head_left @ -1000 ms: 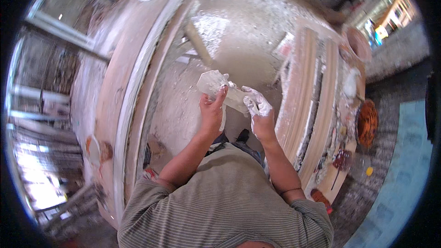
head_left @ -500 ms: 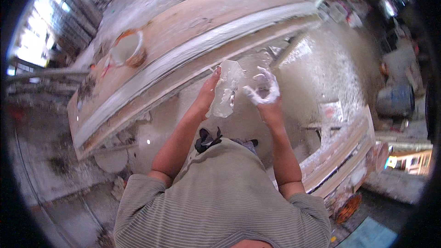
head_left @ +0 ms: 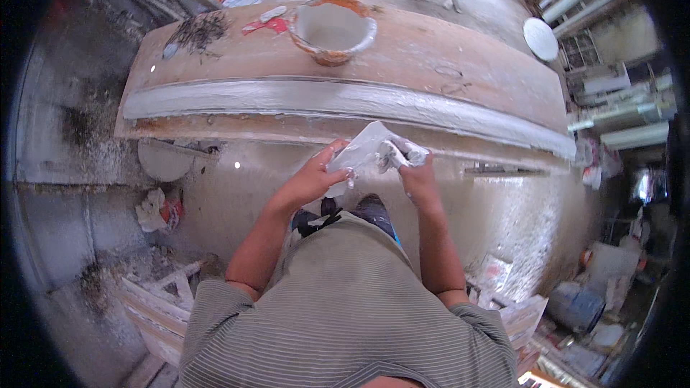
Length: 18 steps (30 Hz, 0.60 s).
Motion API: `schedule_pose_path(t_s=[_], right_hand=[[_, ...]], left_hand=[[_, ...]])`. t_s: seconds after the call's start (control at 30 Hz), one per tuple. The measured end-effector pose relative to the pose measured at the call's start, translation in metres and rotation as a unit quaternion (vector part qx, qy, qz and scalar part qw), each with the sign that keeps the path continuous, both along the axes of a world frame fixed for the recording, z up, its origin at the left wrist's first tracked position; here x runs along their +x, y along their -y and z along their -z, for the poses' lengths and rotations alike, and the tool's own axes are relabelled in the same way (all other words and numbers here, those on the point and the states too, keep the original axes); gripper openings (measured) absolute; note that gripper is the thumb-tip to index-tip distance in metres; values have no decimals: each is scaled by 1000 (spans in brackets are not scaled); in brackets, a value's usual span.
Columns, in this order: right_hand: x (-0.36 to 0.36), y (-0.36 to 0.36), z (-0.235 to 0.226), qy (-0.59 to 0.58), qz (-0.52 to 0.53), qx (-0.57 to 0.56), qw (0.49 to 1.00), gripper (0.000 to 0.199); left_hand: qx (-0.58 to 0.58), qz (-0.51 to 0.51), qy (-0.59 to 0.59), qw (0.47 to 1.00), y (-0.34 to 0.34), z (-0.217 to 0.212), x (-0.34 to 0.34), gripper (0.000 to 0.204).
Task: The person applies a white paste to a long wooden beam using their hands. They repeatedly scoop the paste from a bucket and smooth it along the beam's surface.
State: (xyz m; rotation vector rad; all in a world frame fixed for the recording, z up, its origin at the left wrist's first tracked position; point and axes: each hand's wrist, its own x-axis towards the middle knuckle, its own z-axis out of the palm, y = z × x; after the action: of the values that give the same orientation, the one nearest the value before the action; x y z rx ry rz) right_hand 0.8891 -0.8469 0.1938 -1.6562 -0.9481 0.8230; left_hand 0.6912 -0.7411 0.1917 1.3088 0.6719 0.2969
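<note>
In front of my body I hold a thin flat plate (head_left: 365,145), pale and smeared with wet white plaster, tilted with one corner pointing away. My left hand (head_left: 316,176) grips its left side, with the thumb on the near face. My right hand (head_left: 411,167), its fingers caked in plaster, is curled over the plate's right side; the fingertips are partly hidden in the plaster. Just beyond lies a long white plaster strip (head_left: 287,97) on a wooden board (head_left: 460,47). An orange-rimmed bucket (head_left: 330,57) with pale contents stands on the board behind the strip.
A red cloth (head_left: 272,26) and a dark patch of twigs or fibres (head_left: 201,32) lie on the board's left part. A white round lid or bucket (head_left: 540,39) stands beyond its right end. At lower right is a bluish drum (head_left: 575,307) among clutter.
My view has turned left, bringing the bucket to the middle. My right hand, open and apart from the plate before, has closed onto its right side. The plate has tilted.
</note>
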Motion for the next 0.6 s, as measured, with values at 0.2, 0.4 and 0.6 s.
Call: schedule_pose_path(t_s=[0.2, 0.4, 0.6], right_hand=[[-23, -95, 27, 76, -175, -2, 982, 23], [-84, -161, 45, 119, -428, 64, 894, 26], [-120, -225, 84, 132, -482, 101, 860, 47]], left_hand=[[96, -185, -149, 967, -42, 13, -55, 48], [12, -524, -61, 849, -66, -21, -105, 43], [7, -637, 8, 771, -50, -21, -122, 51]])
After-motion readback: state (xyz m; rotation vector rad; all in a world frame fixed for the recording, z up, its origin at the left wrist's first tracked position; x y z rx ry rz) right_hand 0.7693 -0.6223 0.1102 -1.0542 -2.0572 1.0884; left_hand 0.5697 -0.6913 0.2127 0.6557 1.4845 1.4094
